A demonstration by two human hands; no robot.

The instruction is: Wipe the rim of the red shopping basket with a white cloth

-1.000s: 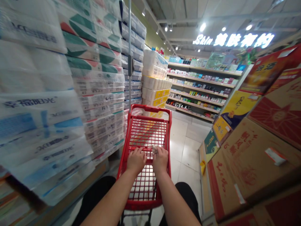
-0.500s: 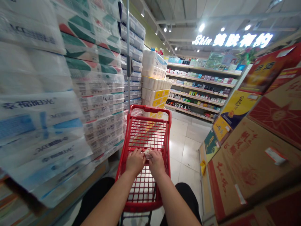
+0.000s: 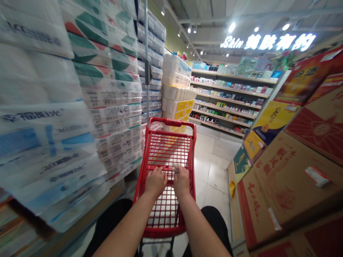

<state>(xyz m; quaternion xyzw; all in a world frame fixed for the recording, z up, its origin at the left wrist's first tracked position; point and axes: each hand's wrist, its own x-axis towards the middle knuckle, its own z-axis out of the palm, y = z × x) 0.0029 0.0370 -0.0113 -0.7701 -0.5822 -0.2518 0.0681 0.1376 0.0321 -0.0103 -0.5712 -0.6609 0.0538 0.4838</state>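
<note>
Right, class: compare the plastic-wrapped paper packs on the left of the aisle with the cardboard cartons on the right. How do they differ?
The plastic-wrapped paper packs are mostly white with green and blue print, while the cardboard cartons are brown and red with red print. The packs have a soft, glossy wrapping; the cartons have flat, matte sides. Both are stacked in tall piles beside the aisle and carry Chinese lettering.

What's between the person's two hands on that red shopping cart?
In the head view, red wire mesh of the shopping cart lies between the left hand and right hand.
</note>
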